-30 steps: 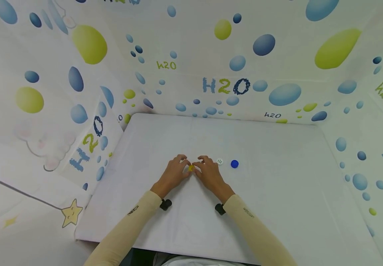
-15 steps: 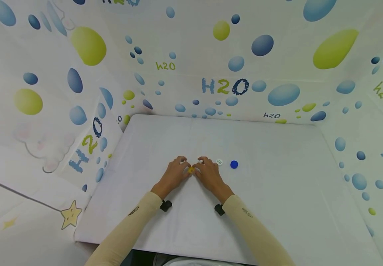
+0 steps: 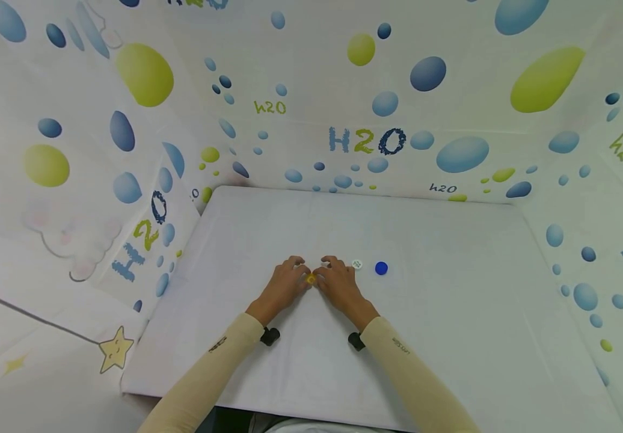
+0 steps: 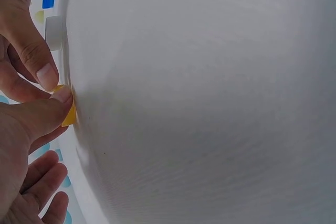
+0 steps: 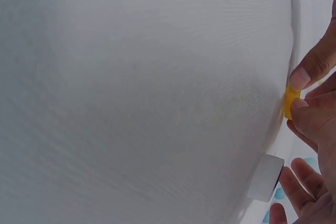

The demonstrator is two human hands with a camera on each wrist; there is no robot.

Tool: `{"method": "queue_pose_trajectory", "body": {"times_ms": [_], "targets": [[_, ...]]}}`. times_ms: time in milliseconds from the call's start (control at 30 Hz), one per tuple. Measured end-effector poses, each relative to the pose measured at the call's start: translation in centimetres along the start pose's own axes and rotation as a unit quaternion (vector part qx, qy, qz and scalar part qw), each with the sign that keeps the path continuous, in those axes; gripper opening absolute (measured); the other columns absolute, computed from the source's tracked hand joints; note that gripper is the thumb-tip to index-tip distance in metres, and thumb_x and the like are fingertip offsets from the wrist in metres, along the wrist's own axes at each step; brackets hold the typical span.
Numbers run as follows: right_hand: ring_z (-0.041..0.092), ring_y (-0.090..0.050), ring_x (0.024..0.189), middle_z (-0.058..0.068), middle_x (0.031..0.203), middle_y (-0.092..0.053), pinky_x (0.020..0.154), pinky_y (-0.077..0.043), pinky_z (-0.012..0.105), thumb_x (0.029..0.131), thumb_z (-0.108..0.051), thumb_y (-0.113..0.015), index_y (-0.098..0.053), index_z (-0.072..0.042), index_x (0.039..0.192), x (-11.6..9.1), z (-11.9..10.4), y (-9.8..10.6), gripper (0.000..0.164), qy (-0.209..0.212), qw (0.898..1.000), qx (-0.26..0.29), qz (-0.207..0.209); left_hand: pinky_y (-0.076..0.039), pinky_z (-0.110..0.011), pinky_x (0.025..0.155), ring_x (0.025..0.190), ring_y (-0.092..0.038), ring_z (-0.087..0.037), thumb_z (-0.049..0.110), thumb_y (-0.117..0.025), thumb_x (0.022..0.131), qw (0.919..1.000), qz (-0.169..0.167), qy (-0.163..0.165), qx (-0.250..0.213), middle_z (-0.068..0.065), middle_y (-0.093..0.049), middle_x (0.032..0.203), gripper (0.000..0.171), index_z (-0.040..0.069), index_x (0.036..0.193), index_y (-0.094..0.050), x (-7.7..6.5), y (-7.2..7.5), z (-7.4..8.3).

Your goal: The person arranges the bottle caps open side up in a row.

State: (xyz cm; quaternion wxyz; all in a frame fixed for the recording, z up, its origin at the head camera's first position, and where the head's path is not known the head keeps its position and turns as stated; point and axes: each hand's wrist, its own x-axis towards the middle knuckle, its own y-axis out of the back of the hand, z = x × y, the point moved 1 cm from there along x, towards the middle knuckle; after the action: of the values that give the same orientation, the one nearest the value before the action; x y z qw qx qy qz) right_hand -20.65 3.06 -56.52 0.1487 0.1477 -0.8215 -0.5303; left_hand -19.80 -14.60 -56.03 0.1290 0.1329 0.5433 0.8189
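Observation:
A small yellow piece, like a bottle cap point(image 3: 311, 279), sits at the middle of the white table between my two hands. My left hand point(image 3: 283, 284) pinches it from the left, its thumb point(image 4: 63, 96) on the near side and a finger behind. From the right, my right hand point(image 3: 340, 282) pinches the same yellow cap point(image 5: 291, 103) with thumb and index finger. The fingertips cover much of it. The other fingers of both hands are spread loosely forward. A white cap point(image 3: 357, 264) with a printed top lies just beyond my right hand's fingers.
To the right of the white cap lies a blue round cap point(image 3: 381, 268). The table point(image 3: 452, 337) is covered in white cloth, its near edge close to the body. Walls point(image 3: 300, 66) with printed drops enclose the back and both sides.
The yellow cap and the fingertips on it have shifted slightly toward the body. The pinch of both hands stays the same, and the white and blue caps have stayed put.

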Motion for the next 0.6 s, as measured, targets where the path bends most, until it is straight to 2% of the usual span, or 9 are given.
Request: {"method": "queue_pose_trajectory", "body": {"times_ms": [367,600], "targets": [[0.033,-0.057,0.133,0.011,0.15,-0.057,0.101,-0.047,0.056,0.102,-0.027,-0.073,-0.077,-0.018,0.126,0.04,-0.18,0.13,0.026,-0.003,1.0,0.001,-0.003,-0.046,-0.058,0.11,0.131,-0.059,-0.038,0.021,-0.079,0.097,1.0,-0.002,-0.004,-0.001,-0.018,-0.056,0.142,0.028,0.009,0.121,-0.071,0.07,0.07,-0.16],[0.033,-0.057,0.134,0.011,0.152,-0.056,0.103,-0.049,0.056,0.101,-0.03,-0.075,-0.073,-0.018,0.133,-0.25,-0.03,0.48,0.034,-0.004,1.0,-0.009,-0.001,-0.045,-0.057,0.112,0.131,-0.058,-0.036,0.025,-0.08,0.097,0.9999,-0.01,0.004,0.005,-0.017,-0.054,0.144,0.04,0.009,0.131,-0.066,-0.04,0.17,-0.12]]}}
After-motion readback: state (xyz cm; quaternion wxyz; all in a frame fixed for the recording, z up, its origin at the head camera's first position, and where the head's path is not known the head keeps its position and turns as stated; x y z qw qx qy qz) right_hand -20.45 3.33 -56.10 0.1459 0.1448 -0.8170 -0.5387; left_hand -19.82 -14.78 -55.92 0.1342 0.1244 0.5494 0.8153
